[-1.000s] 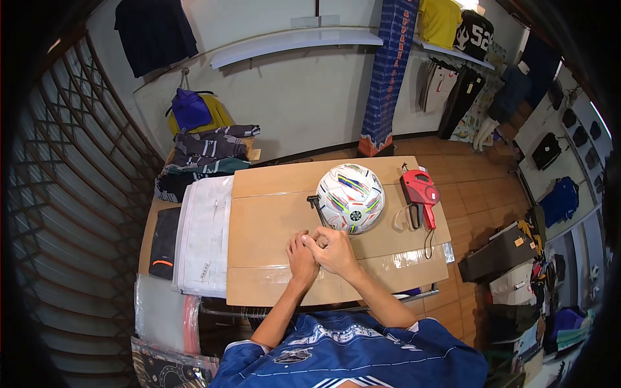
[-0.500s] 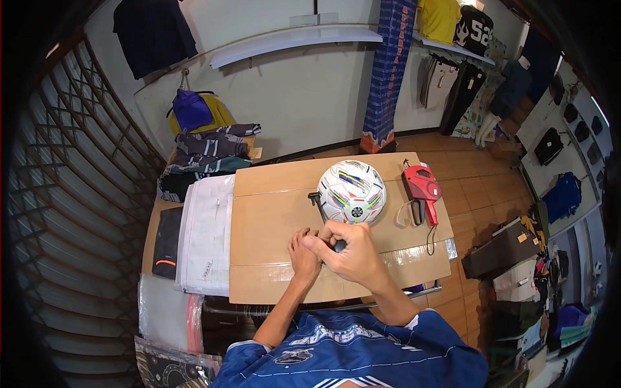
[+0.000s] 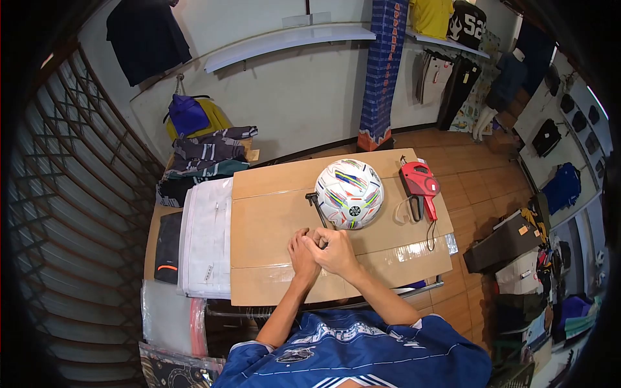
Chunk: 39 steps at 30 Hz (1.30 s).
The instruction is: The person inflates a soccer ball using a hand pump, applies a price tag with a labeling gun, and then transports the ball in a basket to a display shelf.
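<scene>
Both my hands come together over the cardboard sheet, just on the near side of a white football with coloured streaks. My left hand is closed, fingers curled, against the right one. Thumb and fingers of my right hand are pinched together where the two hands meet. What they hold is hidden by the fingers, and I cannot tell what it is. A thin black tool with a T-shaped end lies along the ball's left side, its lower end close above my right hand.
A red tagging-gun-like device with a black grip and cord lies right of the ball. Left of the cardboard are white plastic packs and a dark package. Folded clothes are piled behind. A dark box stands at right.
My right hand has lowered and curled more tightly, drawing in against the left; the dark gap inside its grip has narrowed. The left hand stays nearly in place, and the view has shifted slightly.
</scene>
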Each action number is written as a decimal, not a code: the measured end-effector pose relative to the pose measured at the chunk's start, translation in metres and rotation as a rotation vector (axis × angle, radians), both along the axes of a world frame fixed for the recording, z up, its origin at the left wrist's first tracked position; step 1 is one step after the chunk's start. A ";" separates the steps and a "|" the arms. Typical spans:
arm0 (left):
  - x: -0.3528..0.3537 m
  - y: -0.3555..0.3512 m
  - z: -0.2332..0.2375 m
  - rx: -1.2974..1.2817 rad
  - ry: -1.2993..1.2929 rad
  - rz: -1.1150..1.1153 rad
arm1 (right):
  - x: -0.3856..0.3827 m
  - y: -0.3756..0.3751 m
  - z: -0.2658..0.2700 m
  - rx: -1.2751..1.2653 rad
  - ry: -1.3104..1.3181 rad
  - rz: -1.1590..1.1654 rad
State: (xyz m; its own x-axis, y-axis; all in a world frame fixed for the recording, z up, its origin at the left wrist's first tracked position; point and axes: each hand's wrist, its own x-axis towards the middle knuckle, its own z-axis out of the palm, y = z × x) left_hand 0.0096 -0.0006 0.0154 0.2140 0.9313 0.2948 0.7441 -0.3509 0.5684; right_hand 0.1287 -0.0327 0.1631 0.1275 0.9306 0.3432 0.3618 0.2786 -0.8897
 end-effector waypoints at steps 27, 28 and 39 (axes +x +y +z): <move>0.002 0.003 -0.011 0.053 0.065 0.017 | 0.004 0.005 0.005 0.002 0.002 0.002; 0.002 0.003 -0.008 0.048 0.055 0.002 | 0.003 0.005 0.000 -0.003 0.004 -0.005; 0.002 -0.001 0.006 0.004 -0.052 -0.054 | 0.011 -0.022 0.078 -0.012 -0.025 0.115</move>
